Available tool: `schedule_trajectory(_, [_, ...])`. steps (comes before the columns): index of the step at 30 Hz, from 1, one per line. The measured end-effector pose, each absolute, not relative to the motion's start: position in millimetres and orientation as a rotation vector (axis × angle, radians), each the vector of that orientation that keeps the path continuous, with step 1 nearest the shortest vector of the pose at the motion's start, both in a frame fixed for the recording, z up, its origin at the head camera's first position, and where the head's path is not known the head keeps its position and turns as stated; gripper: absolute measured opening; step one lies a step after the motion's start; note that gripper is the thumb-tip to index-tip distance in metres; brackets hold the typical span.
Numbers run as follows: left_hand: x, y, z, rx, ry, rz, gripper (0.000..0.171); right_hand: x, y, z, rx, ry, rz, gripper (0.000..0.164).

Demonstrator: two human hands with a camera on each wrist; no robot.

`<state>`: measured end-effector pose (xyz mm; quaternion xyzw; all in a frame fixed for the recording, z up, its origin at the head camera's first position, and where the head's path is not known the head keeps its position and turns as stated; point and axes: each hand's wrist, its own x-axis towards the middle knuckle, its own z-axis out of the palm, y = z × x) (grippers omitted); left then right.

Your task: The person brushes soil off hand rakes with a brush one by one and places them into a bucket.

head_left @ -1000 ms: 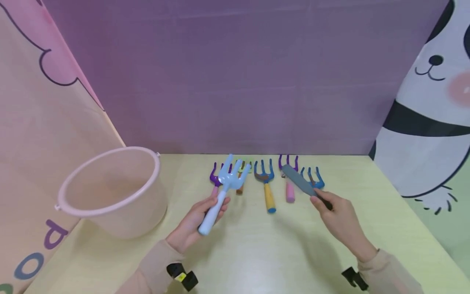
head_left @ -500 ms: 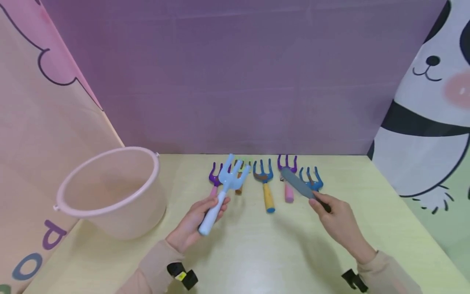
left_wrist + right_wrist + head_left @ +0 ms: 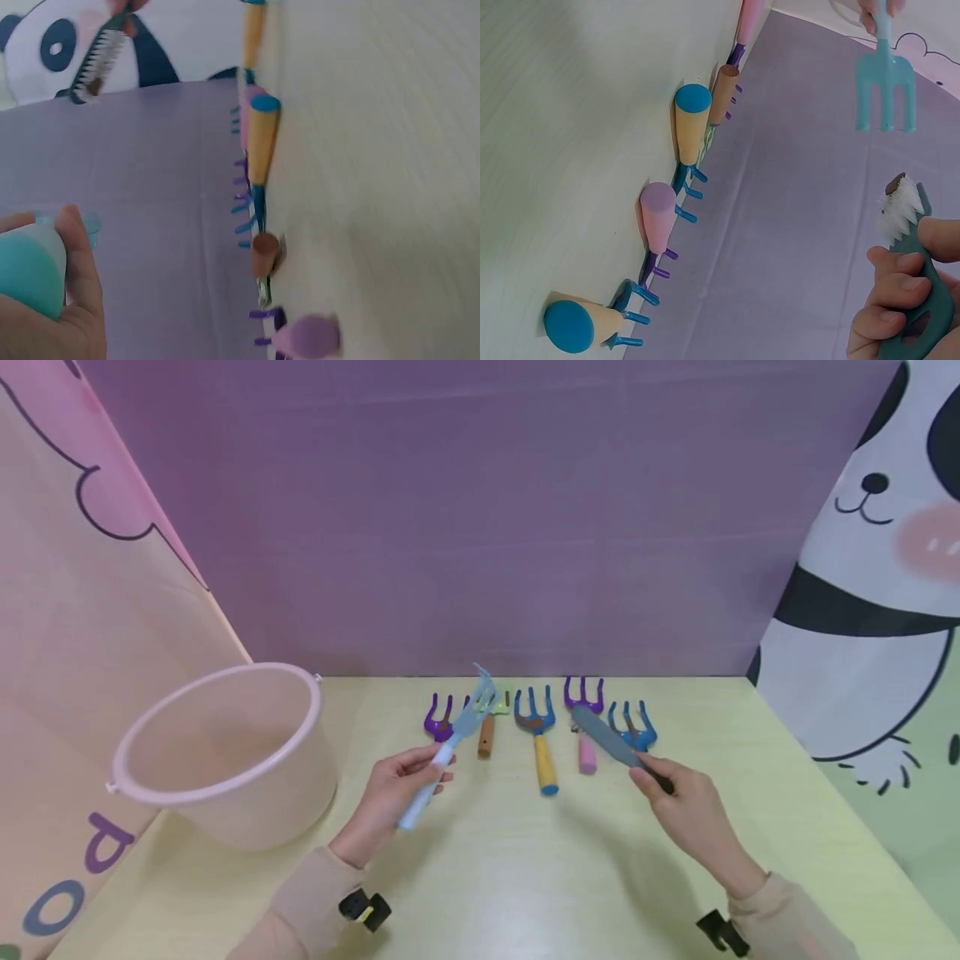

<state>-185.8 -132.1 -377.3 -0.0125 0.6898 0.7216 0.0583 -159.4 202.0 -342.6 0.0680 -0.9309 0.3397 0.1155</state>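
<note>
My left hand (image 3: 393,797) grips the handle of a light blue hand fork (image 3: 469,720), tilted up above the table; its tines appear nearly side-on in the head view. In the right wrist view the fork (image 3: 885,82) shows its three tines broadside. To the right, my right hand (image 3: 693,814) holds a dark grey-green scrub brush (image 3: 611,737), thumb along its back. White bristles and a brown patch at the tip of the brush (image 3: 901,210) show in the right wrist view. Fork and brush are apart.
Several hand forks lie along the table's back: a purple one (image 3: 438,727), a brown-handled one (image 3: 486,737), a yellow-handled blue one (image 3: 546,764), a pink-handled one (image 3: 587,756) and a blue one (image 3: 637,737). Brown smudges mark some. A pale pink bucket (image 3: 262,814) stands left.
My left hand has turned the light blue fork, so its tines swing from facing the head camera to nearly edge-on. My right hand with the brush stays almost still.
</note>
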Motion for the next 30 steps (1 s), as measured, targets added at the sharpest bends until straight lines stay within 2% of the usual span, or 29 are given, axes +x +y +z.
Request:
schedule_trajectory(4, [-182.1, -139.7, -373.6, 0.056, 2.347, 1.985, 0.039, -160.5, 203.6, -341.8, 0.199, -2.716, 0.983, 0.039])
schedule_trajectory(12, [-169.8, -162.7, -356.1, 0.477, 2.968, 1.438, 0.035, -162.6, 205.5, -340.3, 0.208, -2.731, 0.976, 0.041])
schedule_trajectory(17, [-159.1, -182.1, -333.1, 0.961, 3.349, 1.02, 0.035, -162.1, 206.2, -341.0, 0.202, -2.741, 0.968, 0.042])
schedule_trajectory(20, [-152.3, -199.9, -312.5, 1.297, 3.532, 0.733, 0.027, -161.6, 206.3, -341.0, 0.201, -2.747, 0.969, 0.043])
schedule_trajectory(23, [-145.0, -219.7, -287.0, 1.517, 3.643, 0.502, 0.039, -161.5, 206.7, -341.0, 0.206, -2.744, 0.973, 0.042])
schedule_trajectory(24, [-142.8, -226.5, -278.4, 1.554, 3.66, 0.445, 0.048, -161.5, 207.0, -340.9, 0.207, -2.744, 0.975, 0.042])
schedule_trajectory(26, [-136.6, -240.0, -260.4, 1.541, 3.695, 0.321, 0.052, -161.7, 207.7, -341.0, 0.211, -2.744, 0.977, 0.042])
schedule_trajectory(28, [-129.1, -252.1, -243.1, 1.441, 3.732, 0.209, 0.031, -161.7, 208.6, -341.3, 0.216, -2.748, 0.983, 0.043])
schedule_trajectory(30, [-122.2, -264.4, -228.0, 1.288, 3.756, 0.066, 0.023, -161.6, 209.3, -341.9, 0.217, -2.757, 0.989, 0.045])
